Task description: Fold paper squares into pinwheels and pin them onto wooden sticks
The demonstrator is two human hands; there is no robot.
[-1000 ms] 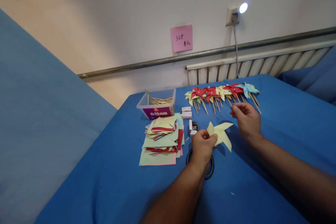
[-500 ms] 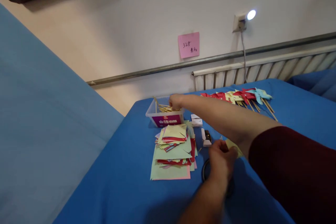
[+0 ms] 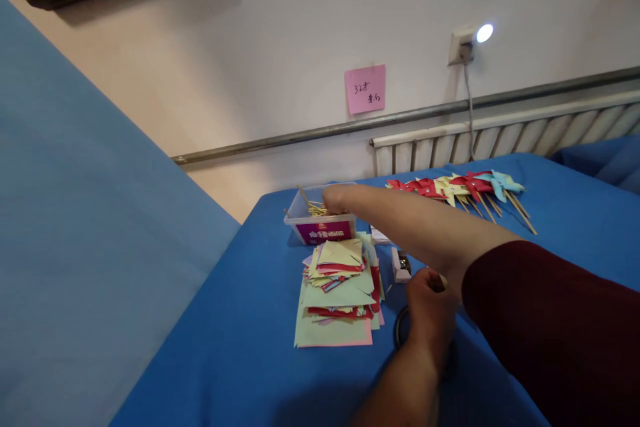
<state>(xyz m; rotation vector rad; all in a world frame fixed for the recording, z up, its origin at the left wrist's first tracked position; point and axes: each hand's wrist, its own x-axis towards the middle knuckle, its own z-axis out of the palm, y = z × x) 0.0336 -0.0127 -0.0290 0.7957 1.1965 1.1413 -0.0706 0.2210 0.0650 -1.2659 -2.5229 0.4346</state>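
My right hand [image 3: 335, 199] reaches far left across the blue table [image 3: 240, 353] into a clear plastic box [image 3: 324, 232] of thin wooden sticks [image 3: 311, 208]. Its fingers are down among the sticks, and the grip is hidden. My left hand [image 3: 429, 307] stays near me, closed on a folded yellow paper pinwheel [image 3: 443, 279]. My right forearm covers nearly all of that pinwheel. A stack of cut yellow, red and pink paper squares [image 3: 337, 293] lies just left of my left hand.
A row of finished red, yellow and blue pinwheels on sticks [image 3: 465, 187] lies at the table's far side. A small open white box [image 3: 400, 265] and a black ring [image 3: 399, 328] sit by my left hand. Behind are a radiator [image 3: 500, 137], a pink note [image 3: 365, 89] and a wall lamp [image 3: 484, 32].
My right hand left the spot by the finished pinwheels and swung left into the stick box. My left hand kept the yellow pinwheel and drew a little toward me.
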